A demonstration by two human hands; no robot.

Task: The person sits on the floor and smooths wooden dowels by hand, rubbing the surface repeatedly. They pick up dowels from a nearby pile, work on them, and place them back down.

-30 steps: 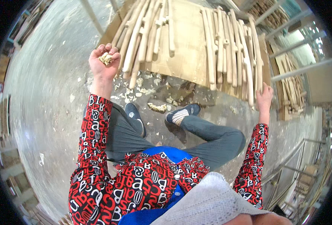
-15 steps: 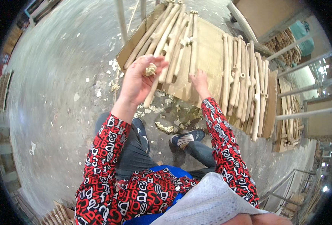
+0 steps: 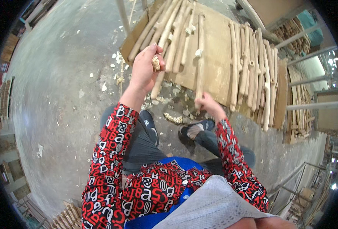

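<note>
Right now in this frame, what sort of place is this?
Probably a woodworking workshop: shaped wooden sticks lie side by side on cardboard, pale scraps litter the floor, and more sticks are piled at the right.

Grey floor (image 3: 70, 114) is spreading wide at left, pale flecks (image 3: 103, 87) dotting it. Metal bars (image 3: 314, 106) are slanting at upper right, near teal cloth (image 3: 309, 19); small lights (image 3: 333, 186) are glowing along the right rim.
</note>
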